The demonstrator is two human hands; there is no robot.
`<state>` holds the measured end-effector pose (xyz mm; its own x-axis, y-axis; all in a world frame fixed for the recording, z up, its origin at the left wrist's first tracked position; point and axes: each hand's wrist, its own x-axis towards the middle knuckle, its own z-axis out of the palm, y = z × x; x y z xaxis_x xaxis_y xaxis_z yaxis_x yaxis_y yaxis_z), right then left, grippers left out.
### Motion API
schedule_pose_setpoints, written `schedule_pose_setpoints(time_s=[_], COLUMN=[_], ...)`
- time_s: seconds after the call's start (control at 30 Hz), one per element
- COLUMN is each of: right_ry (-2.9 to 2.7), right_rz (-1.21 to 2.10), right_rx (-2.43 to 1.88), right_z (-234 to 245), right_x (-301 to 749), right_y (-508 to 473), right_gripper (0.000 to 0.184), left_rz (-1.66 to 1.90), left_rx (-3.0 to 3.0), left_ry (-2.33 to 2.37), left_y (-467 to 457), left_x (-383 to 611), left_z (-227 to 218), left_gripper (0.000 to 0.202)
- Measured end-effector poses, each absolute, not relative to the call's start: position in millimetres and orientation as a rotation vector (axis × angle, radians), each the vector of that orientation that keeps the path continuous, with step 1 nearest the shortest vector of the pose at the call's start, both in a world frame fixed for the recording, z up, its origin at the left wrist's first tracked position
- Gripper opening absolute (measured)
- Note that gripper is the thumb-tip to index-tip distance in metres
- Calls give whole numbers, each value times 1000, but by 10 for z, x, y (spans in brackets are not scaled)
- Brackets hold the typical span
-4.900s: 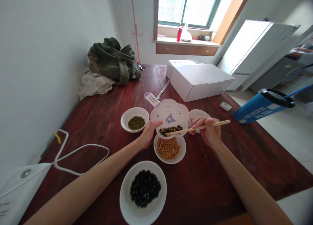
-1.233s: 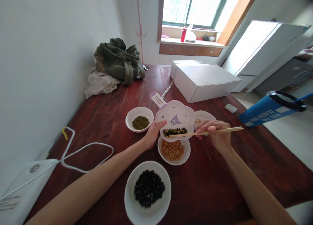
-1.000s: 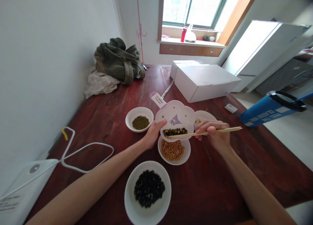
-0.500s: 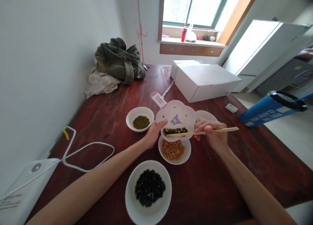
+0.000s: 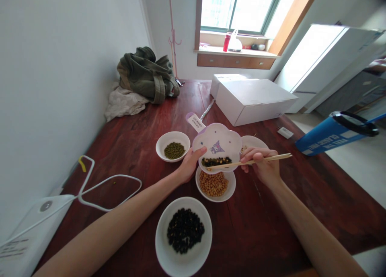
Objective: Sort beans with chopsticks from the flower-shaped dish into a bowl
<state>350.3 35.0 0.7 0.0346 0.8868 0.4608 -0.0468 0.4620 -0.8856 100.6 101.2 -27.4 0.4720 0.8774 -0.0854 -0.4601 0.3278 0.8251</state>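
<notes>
My left hand [image 5: 190, 164] grips the left rim of a flower-shaped plate [image 5: 217, 139] with a purple cartoon print, thumb on top. The plate tilts toward me, and mixed beans [image 5: 216, 161] are gathered along its lower edge. In my right hand [image 5: 261, 163] is a pair of chopsticks [image 5: 268, 159], closed round by the fingers, with the tips among those beans. Just below the plate stands a bowl of yellow soybeans [image 5: 213, 184]. Green mung beans [image 5: 174, 150] fill a bowl at the left, and black beans [image 5: 185, 230] lie in the nearest bowl. A further white bowl [image 5: 256, 141] is partly hidden behind my right hand.
A white box [image 5: 253, 98] stands at the back of the dark red table [image 5: 253, 228]. A blue tumbler [image 5: 328, 136] and a small white adapter [image 5: 285, 132] are on the right. A white wire hanger shape [image 5: 110, 180] lies left; a green bag [image 5: 147, 74] rests against the wall.
The chopsticks have shifted very slightly, their tips moving a little to the right on the plate. My left hand and the plate hold almost the same position.
</notes>
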Motion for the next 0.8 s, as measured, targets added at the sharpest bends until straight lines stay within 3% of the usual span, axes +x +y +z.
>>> schedule_pose_setpoints(time_s=[0.3,0.6,0.8], right_ry=[-1246,-1187,-1356], right_rz=[839,544,527], right_rx=[-803,-807,-963], right_z=[37,155,240], right_x=[3467,3745,3824], right_y=[360,324,228], right_gripper=[60,45,46], left_rz=[949,948,963], left_rx=[839,845,852], left_ry=[611,594,569], left_y=[1023,1014,1021], left_x=[1005,1004,1003], left_z=[-276,-269,-286], left_gripper=[73,73,73])
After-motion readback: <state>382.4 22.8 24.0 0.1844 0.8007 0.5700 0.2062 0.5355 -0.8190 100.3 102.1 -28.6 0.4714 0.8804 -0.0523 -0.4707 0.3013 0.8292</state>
